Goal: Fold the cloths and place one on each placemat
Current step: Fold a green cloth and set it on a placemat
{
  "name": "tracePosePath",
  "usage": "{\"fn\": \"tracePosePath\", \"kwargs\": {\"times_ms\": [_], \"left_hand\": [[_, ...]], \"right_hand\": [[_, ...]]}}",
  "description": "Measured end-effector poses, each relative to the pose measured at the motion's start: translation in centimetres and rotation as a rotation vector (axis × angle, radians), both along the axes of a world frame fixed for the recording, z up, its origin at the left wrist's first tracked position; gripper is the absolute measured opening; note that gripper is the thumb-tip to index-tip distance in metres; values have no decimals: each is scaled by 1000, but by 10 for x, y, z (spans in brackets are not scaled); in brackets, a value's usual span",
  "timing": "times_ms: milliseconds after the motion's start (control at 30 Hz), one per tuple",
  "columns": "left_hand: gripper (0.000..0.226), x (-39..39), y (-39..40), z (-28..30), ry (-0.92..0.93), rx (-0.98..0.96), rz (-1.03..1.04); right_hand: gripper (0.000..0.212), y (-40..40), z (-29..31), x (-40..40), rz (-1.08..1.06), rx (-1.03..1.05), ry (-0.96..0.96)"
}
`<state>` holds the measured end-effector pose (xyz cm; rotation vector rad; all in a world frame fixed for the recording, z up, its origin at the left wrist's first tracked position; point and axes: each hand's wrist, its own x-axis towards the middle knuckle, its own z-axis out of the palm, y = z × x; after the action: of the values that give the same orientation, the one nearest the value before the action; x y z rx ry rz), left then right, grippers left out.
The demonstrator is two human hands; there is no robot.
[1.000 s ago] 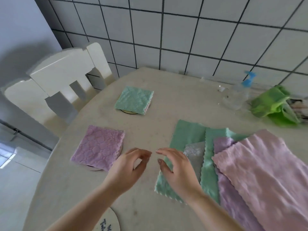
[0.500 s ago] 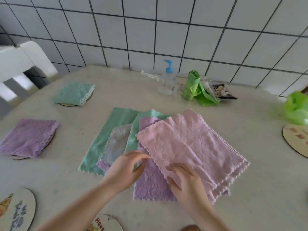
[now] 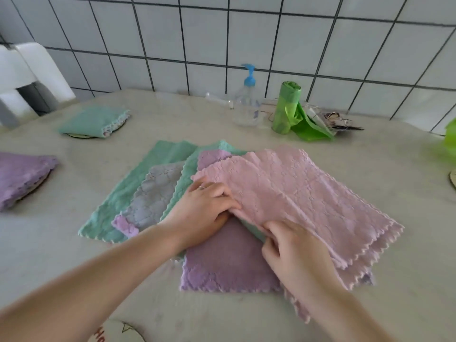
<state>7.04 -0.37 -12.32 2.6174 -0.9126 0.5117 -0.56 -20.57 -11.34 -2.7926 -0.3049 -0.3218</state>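
A fanned stack of cloths lies mid-table: a green cloth [image 3: 148, 174], a grey cloth [image 3: 155, 191], a purple cloth [image 3: 227, 262] and on top a pink cloth [image 3: 296, 191]. My left hand [image 3: 204, 206] grips the pink cloth's near left edge, fingers curled under it. My right hand [image 3: 293, 250] pinches the same edge further right and lifts it off the purple cloth. A folded green cloth [image 3: 93, 122] lies on a round placemat [image 3: 81, 136] at the back left. A folded purple cloth [image 3: 19, 176] covers another placemat [image 3: 37, 187] at the left edge.
A pump bottle [image 3: 246, 104], a roll of green bags [image 3: 286, 112] and small clutter stand by the tiled wall. A bare placemat [image 3: 452, 178] shows at the right edge, another printed placemat [image 3: 118, 333] at the near edge. A white chair [image 3: 27, 77] stands at the left.
The view swung right from the folded cloths to the stack. Both hands moved onto the pink cloth, took hold of its near edge and raised it, uncovering the purple cloth.
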Motion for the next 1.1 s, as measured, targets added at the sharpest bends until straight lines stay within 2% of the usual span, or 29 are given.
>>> {"fn": "tracePosePath", "kwargs": {"times_ms": [133,267,400,467,567,733,867,1000,1100], "left_hand": [[36,-1,2,12,-19,96,-8],[34,-22,1,37,58,225,19],[29,-52,-4,56,130,331,75],[31,-63,-8,61,181,324,115],[37,-75,-15,73,110,336,126],[45,-83,-16,103,17,130,98],[42,-97,-15,132,-114,-14,85],[21,-112,-1,164,-268,-141,119],[20,-125,14,191,-338,-162,162]], "right_hand": [[18,0,15,-5,42,-97,83],[27,-5,25,-12,-11,-17,145],[30,-9,40,-32,-40,47,118],[27,-10,48,-41,-54,-21,62],[20,-12,66,-53,-96,-123,2],[32,-24,102,-71,-144,-106,-59],[42,-31,139,-78,-120,-122,-236],[34,-31,179,-91,-94,-94,-403],[29,-32,205,-97,-49,-92,-507]]}}
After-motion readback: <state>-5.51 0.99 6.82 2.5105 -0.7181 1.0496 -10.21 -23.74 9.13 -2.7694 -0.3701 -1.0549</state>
